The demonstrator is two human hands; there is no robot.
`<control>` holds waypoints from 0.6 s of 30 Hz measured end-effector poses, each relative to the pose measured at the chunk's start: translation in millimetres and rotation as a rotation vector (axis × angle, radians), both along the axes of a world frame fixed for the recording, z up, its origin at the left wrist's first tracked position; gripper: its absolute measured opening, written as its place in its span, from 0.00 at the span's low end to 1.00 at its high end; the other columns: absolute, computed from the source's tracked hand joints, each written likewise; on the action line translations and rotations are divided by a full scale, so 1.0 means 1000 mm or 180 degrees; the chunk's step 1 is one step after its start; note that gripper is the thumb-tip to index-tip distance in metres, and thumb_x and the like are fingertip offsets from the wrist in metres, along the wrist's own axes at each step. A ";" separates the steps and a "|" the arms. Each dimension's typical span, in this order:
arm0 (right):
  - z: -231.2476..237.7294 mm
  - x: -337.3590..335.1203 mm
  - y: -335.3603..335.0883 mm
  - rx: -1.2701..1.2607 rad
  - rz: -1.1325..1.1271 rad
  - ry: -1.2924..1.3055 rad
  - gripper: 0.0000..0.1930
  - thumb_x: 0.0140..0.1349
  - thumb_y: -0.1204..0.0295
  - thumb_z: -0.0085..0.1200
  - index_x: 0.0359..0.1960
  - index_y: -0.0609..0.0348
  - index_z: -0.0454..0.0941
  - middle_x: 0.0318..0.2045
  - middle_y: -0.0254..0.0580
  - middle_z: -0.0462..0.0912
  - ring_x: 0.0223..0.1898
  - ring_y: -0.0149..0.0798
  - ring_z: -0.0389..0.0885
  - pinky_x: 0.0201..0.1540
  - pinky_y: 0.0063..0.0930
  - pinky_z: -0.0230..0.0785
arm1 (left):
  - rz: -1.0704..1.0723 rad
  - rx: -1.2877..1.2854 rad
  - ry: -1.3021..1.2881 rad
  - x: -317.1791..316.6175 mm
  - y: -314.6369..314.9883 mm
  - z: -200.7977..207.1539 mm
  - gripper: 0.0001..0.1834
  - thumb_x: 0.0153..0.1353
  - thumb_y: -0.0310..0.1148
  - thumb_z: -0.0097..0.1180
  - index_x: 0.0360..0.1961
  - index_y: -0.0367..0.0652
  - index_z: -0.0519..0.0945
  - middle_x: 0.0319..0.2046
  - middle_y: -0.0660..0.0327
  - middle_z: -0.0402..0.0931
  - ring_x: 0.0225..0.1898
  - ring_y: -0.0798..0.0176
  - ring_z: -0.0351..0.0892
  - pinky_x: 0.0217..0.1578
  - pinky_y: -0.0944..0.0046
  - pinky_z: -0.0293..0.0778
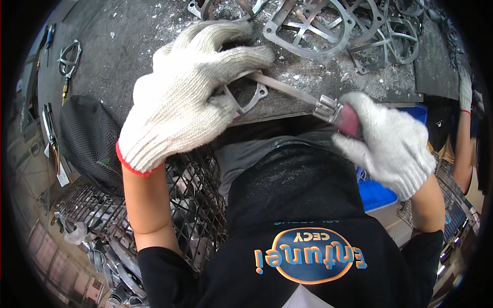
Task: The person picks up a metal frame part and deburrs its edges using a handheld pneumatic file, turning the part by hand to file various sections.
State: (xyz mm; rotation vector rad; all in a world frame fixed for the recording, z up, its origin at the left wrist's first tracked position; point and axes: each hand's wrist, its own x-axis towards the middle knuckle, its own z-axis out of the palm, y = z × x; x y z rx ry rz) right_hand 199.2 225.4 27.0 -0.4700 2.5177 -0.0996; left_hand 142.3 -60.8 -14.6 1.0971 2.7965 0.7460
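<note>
Workbench (128, 46): grey surface across the far half of the scene, strewn with pale metal chips and dust.
Wire basket (195, 205): black mesh crate at near left, below the bench edge, holding more metal parts.
Mesh cover (87, 138): dark rounded mesh piece at left, resting above the basket.
Blue bin (377, 192): blue plastic container at near right, partly hidden behind the right hand.
Pile of castings (349, 31): grey ring-shaped metal frames heaped at far right on the bench.
Left hand (185, 97): in a white knit glove with a red cuff, fingers curled over and pressing down on the metal frame at the near edge of the bench.
Right hand (385, 138): in a white knit glove, closed around the red handle of the file, right of the frame.
Metal frame (251, 95): grey casting with a round opening, lying flat under the left hand, mostly covered.
File (287, 88): flat grey blade running from the handle leftward, its tip touching the frame beneath the left fingers.
Hand tool (69, 59): lying at far left on the bench, well apart from both hands.
</note>
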 end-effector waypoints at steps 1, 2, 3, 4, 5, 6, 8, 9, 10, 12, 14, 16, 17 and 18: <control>-0.002 -0.002 0.001 -0.0182 0.0015 0.0198 0.27 0.60 0.54 0.65 0.57 0.53 0.73 0.34 0.52 0.87 0.36 0.58 0.87 0.37 0.46 0.77 | 0.0025 -0.0066 0.0054 0.002 0.001 0.001 0.32 0.40 0.20 0.55 0.51 0.49 0.86 0.57 0.49 0.79 0.57 0.42 0.79 0.58 0.52 0.76; 0.004 -0.002 -0.002 -0.0074 -0.0146 -0.0170 0.28 0.59 0.55 0.65 0.57 0.53 0.73 0.34 0.51 0.87 0.36 0.58 0.87 0.37 0.46 0.77 | 0.0052 -0.0131 0.0106 0.005 0.002 0.002 0.31 0.40 0.21 0.57 0.51 0.50 0.86 0.56 0.49 0.79 0.57 0.42 0.78 0.58 0.52 0.76; 0.007 0.002 -0.004 0.0125 -0.0243 -0.0443 0.28 0.59 0.55 0.65 0.57 0.52 0.72 0.34 0.51 0.87 0.36 0.58 0.87 0.37 0.46 0.77 | 0.0062 -0.0125 0.0094 0.009 0.004 0.002 0.31 0.40 0.21 0.57 0.51 0.50 0.86 0.56 0.49 0.79 0.57 0.42 0.78 0.58 0.52 0.76; 0.007 0.006 -0.005 0.0050 -0.0251 -0.0512 0.28 0.59 0.55 0.65 0.57 0.52 0.72 0.34 0.51 0.87 0.36 0.58 0.87 0.37 0.46 0.77 | 0.0189 -0.0234 0.0160 0.013 0.006 0.004 0.31 0.41 0.22 0.57 0.51 0.51 0.86 0.55 0.49 0.79 0.57 0.42 0.78 0.58 0.51 0.75; 0.006 0.011 -0.006 -0.0024 -0.0262 -0.0583 0.28 0.58 0.54 0.65 0.57 0.52 0.72 0.34 0.51 0.87 0.36 0.58 0.87 0.37 0.46 0.77 | 0.0314 -0.0343 0.0224 0.017 0.007 0.006 0.30 0.42 0.23 0.58 0.51 0.52 0.86 0.55 0.48 0.79 0.57 0.42 0.78 0.58 0.50 0.75; 0.006 0.017 -0.004 -0.0144 -0.0159 -0.0464 0.23 0.62 0.50 0.62 0.51 0.50 0.73 0.32 0.49 0.85 0.32 0.56 0.86 0.32 0.47 0.77 | 0.0314 -0.0472 0.0331 0.020 0.006 0.010 0.32 0.41 0.22 0.60 0.53 0.50 0.85 0.55 0.47 0.78 0.57 0.41 0.78 0.58 0.49 0.75; 0.004 0.024 -0.003 -0.0152 -0.0179 -0.0355 0.26 0.61 0.50 0.62 0.54 0.50 0.73 0.34 0.49 0.86 0.33 0.56 0.87 0.33 0.48 0.77 | 0.0518 -0.0212 0.0342 0.027 0.004 0.007 0.33 0.40 0.22 0.61 0.54 0.49 0.84 0.56 0.47 0.78 0.58 0.41 0.78 0.58 0.49 0.75; 0.003 0.026 -0.002 -0.0240 -0.0229 -0.0329 0.27 0.61 0.50 0.62 0.56 0.50 0.73 0.35 0.49 0.86 0.34 0.56 0.87 0.34 0.48 0.78 | 0.0710 0.0044 0.0345 0.033 0.002 0.006 0.35 0.39 0.21 0.62 0.56 0.47 0.83 0.57 0.47 0.78 0.59 0.41 0.78 0.59 0.49 0.75; 0.000 0.029 0.000 -0.0237 -0.0232 -0.0341 0.27 0.61 0.50 0.62 0.56 0.50 0.73 0.35 0.49 0.86 0.34 0.56 0.87 0.34 0.48 0.78 | 0.0941 0.0168 0.0022 0.044 0.001 0.013 0.39 0.37 0.20 0.63 0.59 0.43 0.80 0.59 0.48 0.77 0.61 0.42 0.77 0.61 0.50 0.75; -0.005 0.033 0.003 -0.0212 -0.0346 -0.0054 0.28 0.61 0.49 0.63 0.57 0.49 0.73 0.35 0.49 0.86 0.35 0.56 0.87 0.35 0.48 0.78 | 0.0921 0.0222 -0.0054 0.055 -0.005 0.002 0.46 0.31 0.25 0.74 0.61 0.42 0.78 0.61 0.49 0.76 0.63 0.42 0.76 0.63 0.49 0.73; 0.001 0.031 -0.003 -0.0164 -0.0270 -0.0389 0.29 0.60 0.49 0.62 0.58 0.49 0.73 0.36 0.49 0.86 0.35 0.56 0.87 0.35 0.47 0.78 | 0.1098 -0.0059 0.0295 0.062 -0.003 -0.017 0.51 0.24 0.34 0.81 0.60 0.42 0.80 0.60 0.49 0.77 0.63 0.40 0.74 0.63 0.46 0.71; 0.002 0.032 -0.003 -0.0137 -0.0171 -0.0736 0.30 0.60 0.46 0.62 0.59 0.49 0.73 0.36 0.50 0.86 0.35 0.56 0.87 0.36 0.46 0.78 | 0.1073 -0.0089 0.0373 0.063 -0.004 -0.025 0.49 0.24 0.34 0.81 0.58 0.42 0.81 0.59 0.49 0.78 0.63 0.40 0.75 0.63 0.46 0.72; 0.003 0.032 -0.003 -0.0120 -0.0169 -0.0738 0.30 0.60 0.46 0.62 0.59 0.49 0.73 0.36 0.50 0.86 0.35 0.56 0.87 0.36 0.46 0.78 | 0.1045 -0.0136 0.0462 0.064 -0.005 -0.027 0.48 0.25 0.34 0.81 0.57 0.42 0.82 0.59 0.49 0.78 0.63 0.40 0.75 0.63 0.46 0.72; 0.003 0.032 -0.003 -0.0239 -0.0232 -0.0831 0.30 0.61 0.46 0.62 0.59 0.49 0.73 0.35 0.50 0.86 0.35 0.56 0.87 0.37 0.46 0.78 | 0.1023 -0.0060 0.0513 0.066 -0.007 -0.029 0.45 0.25 0.31 0.80 0.55 0.43 0.83 0.58 0.49 0.79 0.62 0.40 0.75 0.63 0.45 0.72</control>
